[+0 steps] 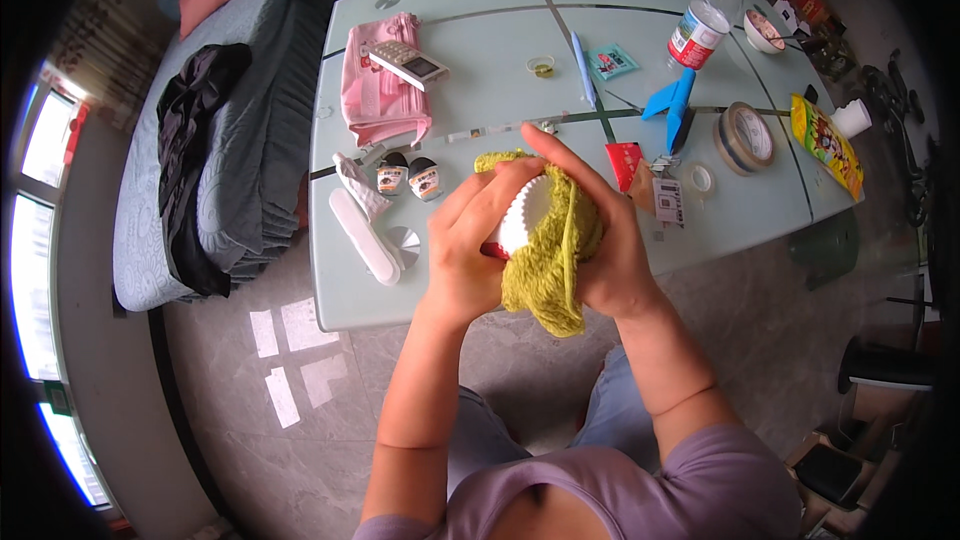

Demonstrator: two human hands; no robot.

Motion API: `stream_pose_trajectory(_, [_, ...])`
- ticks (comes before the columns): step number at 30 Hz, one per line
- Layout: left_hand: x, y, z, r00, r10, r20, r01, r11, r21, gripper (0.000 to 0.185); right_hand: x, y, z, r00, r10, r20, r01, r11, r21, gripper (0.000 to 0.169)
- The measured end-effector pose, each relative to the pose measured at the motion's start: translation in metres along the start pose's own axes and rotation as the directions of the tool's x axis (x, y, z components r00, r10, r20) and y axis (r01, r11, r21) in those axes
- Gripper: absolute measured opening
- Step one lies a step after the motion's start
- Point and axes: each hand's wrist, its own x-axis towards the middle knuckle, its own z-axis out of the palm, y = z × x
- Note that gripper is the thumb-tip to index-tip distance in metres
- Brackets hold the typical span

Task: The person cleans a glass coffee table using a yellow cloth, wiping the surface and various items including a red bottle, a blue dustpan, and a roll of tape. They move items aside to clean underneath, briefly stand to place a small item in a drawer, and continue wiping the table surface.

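Note:
My left hand (469,240) grips a round object with a white ridged edge (523,217) and a bit of red on its lower side. Around its other side my right hand (619,247) presses a fuzzy yellow-green cloth (544,281), which hangs down between the palms. Both hands are raised over the near edge of a glass-topped table (480,37). The cloth and fingers hide most of the round object, so its kind cannot be told. Just left of my left hand stand two small black-capped containers (425,178).
Left on the table lie a pink zip pouch (375,105), a white handset (409,64) and a long white case (364,236). To the right are a plastic bottle (699,34), a blue plastic piece (670,109), tape rolls (742,136), a red packet (624,165) and a yellow snack bag (825,142).

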Motion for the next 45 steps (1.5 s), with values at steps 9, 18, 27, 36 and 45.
stream_pose_trajectory(9, [0.002,-0.006,-0.015,0.994,-0.072,0.08,0.09,0.963,-0.254,0.075,-0.004,-0.002,-0.006,0.985,-0.137,0.104,0.146,0.985,-0.088,0.086])
stream_pose_trajectory(18, [-0.005,-0.003,-0.014,0.851,-0.447,0.275,0.425,0.28,-0.861,0.094,0.008,0.014,-0.018,0.859,-0.408,-0.31,0.275,0.878,-0.391,0.051])
stream_pose_trajectory(27, [-0.018,-0.007,-0.009,0.724,-0.526,0.447,0.527,0.002,-0.85,0.063,-0.008,0.018,-0.024,0.928,-0.13,-0.35,0.239,0.927,0.29,0.044])
stream_pose_trajectory(36, [-0.014,0.012,0.001,0.744,-0.498,0.446,0.62,0.265,-0.739,0.053,-0.004,0.02,-0.01,0.971,-0.053,-0.233,0.095,0.981,0.172,0.055])
stream_pose_trajectory(45, [-0.013,0.037,0.006,0.78,-0.514,0.358,0.617,0.536,-0.576,0.065,-0.011,0.051,-0.023,0.905,0.156,-0.397,0.103,0.824,0.557,0.043])
